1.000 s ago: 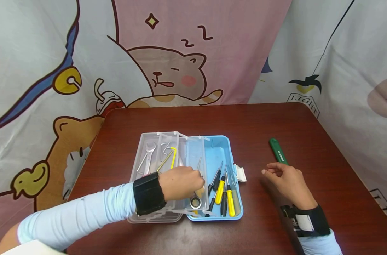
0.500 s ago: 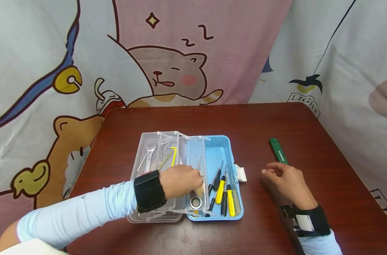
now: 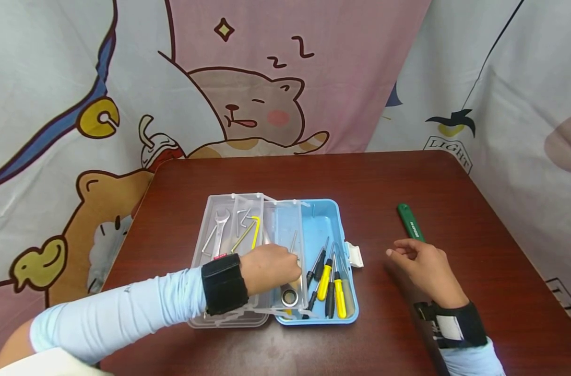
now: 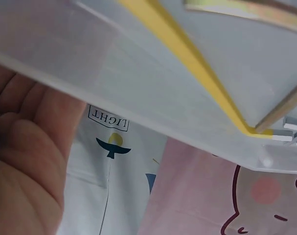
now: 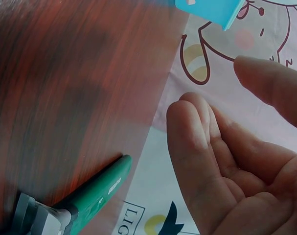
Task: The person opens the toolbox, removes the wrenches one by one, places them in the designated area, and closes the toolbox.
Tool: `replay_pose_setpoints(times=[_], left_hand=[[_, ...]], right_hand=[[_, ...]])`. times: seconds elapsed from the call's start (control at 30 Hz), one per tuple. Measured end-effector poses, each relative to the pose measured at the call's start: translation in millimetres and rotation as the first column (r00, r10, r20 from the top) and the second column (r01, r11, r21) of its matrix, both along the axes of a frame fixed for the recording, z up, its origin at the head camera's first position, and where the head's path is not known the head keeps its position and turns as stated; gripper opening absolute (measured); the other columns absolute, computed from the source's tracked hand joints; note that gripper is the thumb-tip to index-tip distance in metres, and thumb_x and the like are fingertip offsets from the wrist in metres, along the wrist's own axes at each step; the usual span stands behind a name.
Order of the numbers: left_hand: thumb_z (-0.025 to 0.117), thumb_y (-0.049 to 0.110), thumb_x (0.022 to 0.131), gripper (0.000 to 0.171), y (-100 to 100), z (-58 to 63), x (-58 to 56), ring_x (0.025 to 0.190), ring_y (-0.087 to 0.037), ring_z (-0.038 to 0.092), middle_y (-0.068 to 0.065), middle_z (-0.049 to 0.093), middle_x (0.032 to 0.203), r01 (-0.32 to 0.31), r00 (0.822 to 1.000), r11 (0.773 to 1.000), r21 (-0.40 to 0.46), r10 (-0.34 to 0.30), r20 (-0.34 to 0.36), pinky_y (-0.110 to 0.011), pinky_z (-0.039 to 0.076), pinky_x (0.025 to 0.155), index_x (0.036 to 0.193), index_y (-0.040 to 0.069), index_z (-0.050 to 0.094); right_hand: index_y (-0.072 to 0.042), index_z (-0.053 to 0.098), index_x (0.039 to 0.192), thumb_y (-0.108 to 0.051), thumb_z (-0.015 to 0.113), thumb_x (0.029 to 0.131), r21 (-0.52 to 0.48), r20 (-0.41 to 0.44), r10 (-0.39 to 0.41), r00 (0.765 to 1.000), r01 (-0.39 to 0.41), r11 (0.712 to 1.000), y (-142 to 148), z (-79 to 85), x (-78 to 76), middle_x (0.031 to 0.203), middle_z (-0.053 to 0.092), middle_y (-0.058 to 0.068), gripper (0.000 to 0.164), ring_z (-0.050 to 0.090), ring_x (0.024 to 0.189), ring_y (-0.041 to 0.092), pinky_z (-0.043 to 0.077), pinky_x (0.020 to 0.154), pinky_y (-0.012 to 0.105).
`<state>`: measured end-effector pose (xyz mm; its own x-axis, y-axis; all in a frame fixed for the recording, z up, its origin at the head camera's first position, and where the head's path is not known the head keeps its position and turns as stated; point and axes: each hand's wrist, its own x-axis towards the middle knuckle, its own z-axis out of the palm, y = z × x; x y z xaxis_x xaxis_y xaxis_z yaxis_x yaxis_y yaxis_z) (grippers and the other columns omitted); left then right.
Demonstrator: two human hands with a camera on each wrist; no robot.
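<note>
My left hand (image 3: 271,269) reaches over the raised clear tray (image 3: 285,219) of a blue toolbox (image 3: 330,214), knuckles up and fingers bent downward. The fingertips are hidden, so whether they hold anything cannot be told. Just below the hand shows the ring end of a spanner (image 3: 289,297). In the left wrist view the palm (image 4: 31,161) sits beside the tray wall, near a yellow hex key (image 4: 197,63). My right hand (image 3: 428,269) rests at the right with loosely curled fingers and holds nothing. Beside it lies a green-handled tool (image 3: 409,222) with a grey metal head (image 5: 38,220).
An open-end wrench (image 3: 221,227) and several hex keys (image 3: 254,230) lie in the clear left half of the box. Yellow and black screwdrivers (image 3: 340,297) fill the lower part of the blue half. A white latch (image 3: 354,256) sticks out at its right side. A brown table (image 3: 370,183) carries everything.
My left hand and forearm shift only slightly over the box, and the spanner's ring end moves a touch. The right hand and the green-handled tool stay where they were.
</note>
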<state>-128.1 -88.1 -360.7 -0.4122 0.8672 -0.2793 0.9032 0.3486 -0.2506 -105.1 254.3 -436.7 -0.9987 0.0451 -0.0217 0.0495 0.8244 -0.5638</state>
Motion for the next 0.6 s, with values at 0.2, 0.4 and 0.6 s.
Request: replay_pose_setpoints(times=[0.2,0.4,0.6], left_hand=[[0.089,0.028,0.084,0.018,-0.3,-3.7,1.1,0.073,-0.007,0.068,0.009,0.077,0.087,0.070,0.995,0.997,0.011,-0.069,-0.076,-0.020,0.057,0.069,0.101,0.026,0.083],[0.088,0.025,0.086,0.015,-2.1,-6.3,-1.4,0.071,-0.007,0.067,0.010,0.076,0.085,0.129,0.984,0.991,0.020,-0.125,-0.126,-0.021,0.056,0.066,0.099,0.028,0.083],[0.087,0.020,0.085,0.014,-3.8,-6.3,-2.0,0.071,-0.007,0.067,0.012,0.075,0.084,0.155,0.981,0.987,0.044,-0.148,-0.129,-0.021,0.054,0.064,0.095,0.029,0.082]], right_hand=[[0.005,0.067,0.125,-0.036,0.070,0.100,-0.008,0.008,0.002,1.000,-0.002,1.000,-0.7,0.1,-0.2,0.105,0.073,0.017,0.048,0.070,0.090,0.029,0.059,0.069,0.042],[0.006,0.067,0.125,-0.036,0.070,0.100,-0.014,0.010,0.003,1.000,-0.003,1.000,0.0,0.9,0.4,0.105,0.073,0.016,0.048,0.069,0.090,0.028,0.059,0.071,0.043],[0.006,0.067,0.125,-0.035,0.070,0.100,-0.018,0.008,0.000,1.000,0.000,1.000,0.7,-0.3,0.4,0.104,0.073,0.016,0.048,0.069,0.089,0.028,0.057,0.068,0.037]])
